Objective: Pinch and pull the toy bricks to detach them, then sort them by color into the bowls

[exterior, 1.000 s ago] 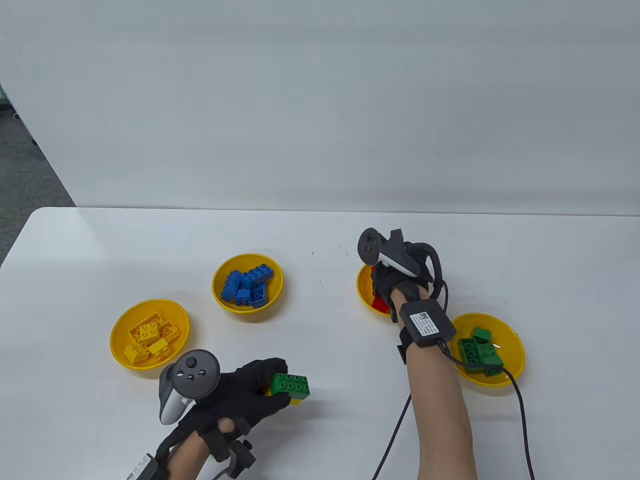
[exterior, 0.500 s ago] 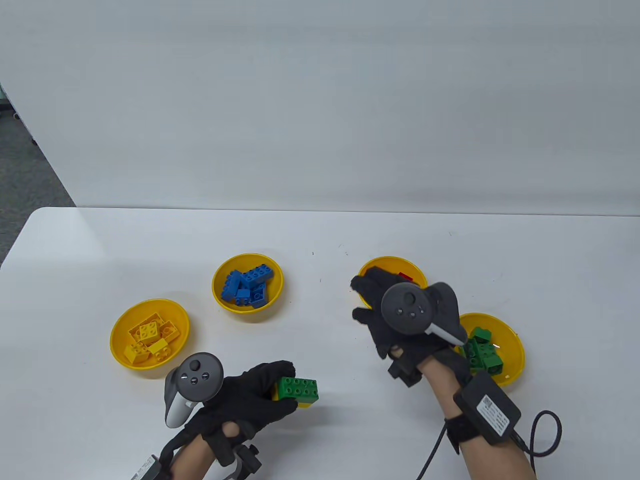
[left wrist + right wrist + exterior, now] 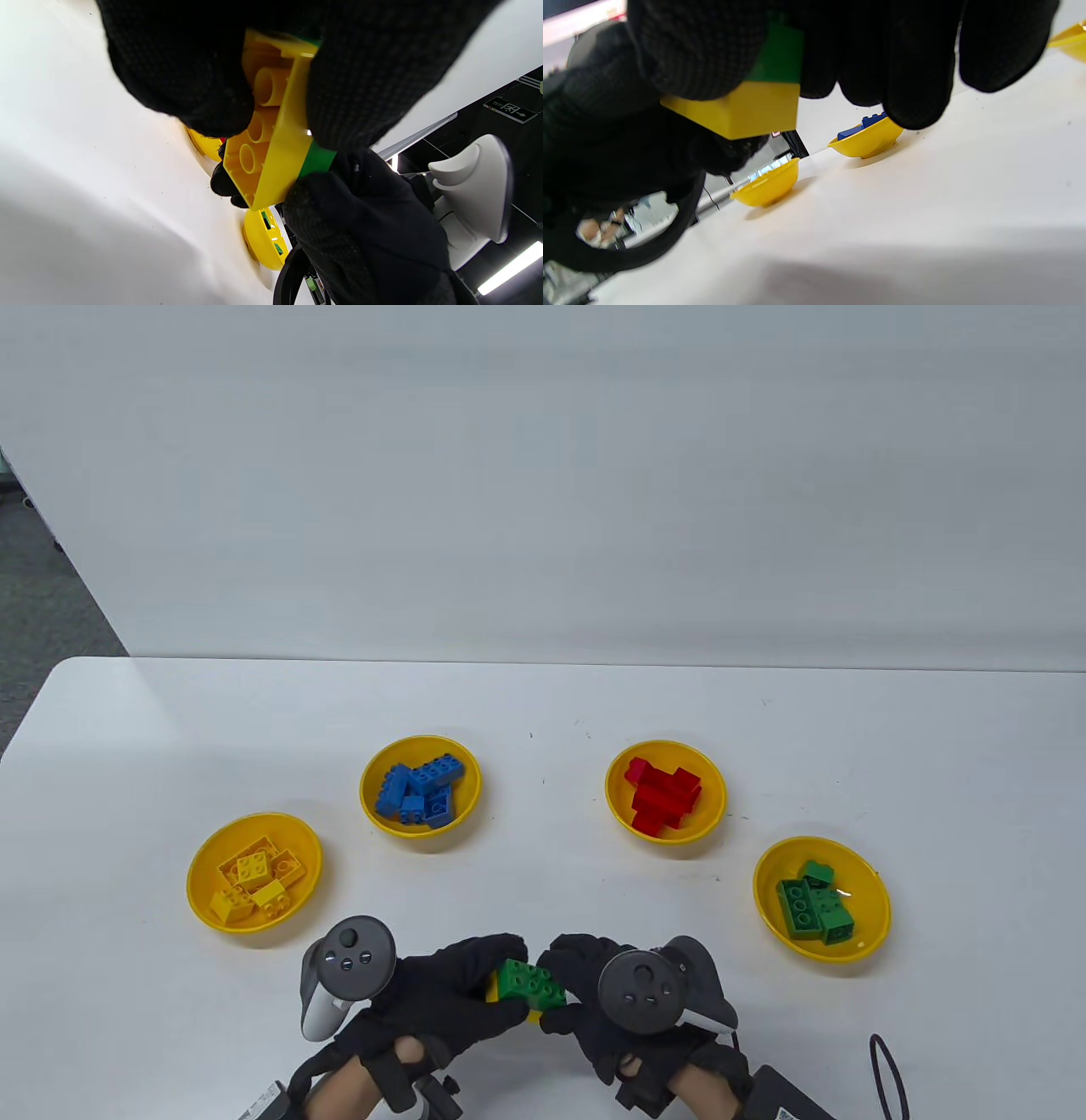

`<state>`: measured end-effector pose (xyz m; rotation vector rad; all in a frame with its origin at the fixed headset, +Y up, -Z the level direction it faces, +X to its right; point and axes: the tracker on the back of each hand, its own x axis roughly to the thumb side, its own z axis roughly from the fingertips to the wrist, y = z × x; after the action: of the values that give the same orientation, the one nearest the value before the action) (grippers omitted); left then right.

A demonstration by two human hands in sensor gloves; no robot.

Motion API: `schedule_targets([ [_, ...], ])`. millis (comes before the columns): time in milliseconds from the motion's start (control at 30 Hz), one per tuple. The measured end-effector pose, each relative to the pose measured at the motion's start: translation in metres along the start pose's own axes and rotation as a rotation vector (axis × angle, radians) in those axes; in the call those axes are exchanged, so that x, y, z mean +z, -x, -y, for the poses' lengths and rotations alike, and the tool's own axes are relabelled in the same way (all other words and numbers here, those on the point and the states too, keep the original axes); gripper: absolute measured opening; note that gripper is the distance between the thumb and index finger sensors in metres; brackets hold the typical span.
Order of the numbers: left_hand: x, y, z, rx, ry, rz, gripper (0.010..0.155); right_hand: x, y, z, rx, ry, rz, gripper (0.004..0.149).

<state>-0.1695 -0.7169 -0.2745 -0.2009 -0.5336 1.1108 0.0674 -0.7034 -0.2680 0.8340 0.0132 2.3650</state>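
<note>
Above table, both hands (image 3: 526,993) pinch green brick (image 3: 530,982); wrist views alone expose yellow brick (image 3: 271,140) joined beneath.

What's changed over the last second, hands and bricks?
The right hand left the red-brick bowl, swung toward the person and now grips the green brick stacked on the yellow brick. The left hand kept holding the stack, drifting slightly right. Bowls unchanged.

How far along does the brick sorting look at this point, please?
Mostly done: the blue bricks, red bricks, yellow bricks and green bricks lie sorted in separate bowls. In hand: the left hand and right hand both grip the last joined pair, green brick on yellow brick. Left: pull them apart and bowl each.
</note>
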Motion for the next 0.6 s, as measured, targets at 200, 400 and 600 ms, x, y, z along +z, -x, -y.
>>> schedule_targets([
  [200,0.001,-0.006,0.006,-0.046,0.004,0.020,0.070,0.004,0.004,0.000,-0.096,-0.019,-0.025,0.062],
  [400,-0.001,-0.011,0.005,-0.018,0.052,0.073,0.074,0.003,-0.003,0.002,-0.119,0.020,0.011,0.060],
  [600,-0.001,-0.011,0.000,0.013,0.134,0.101,0.073,0.003,0.019,0.003,-0.448,-0.101,-0.057,0.062],
])
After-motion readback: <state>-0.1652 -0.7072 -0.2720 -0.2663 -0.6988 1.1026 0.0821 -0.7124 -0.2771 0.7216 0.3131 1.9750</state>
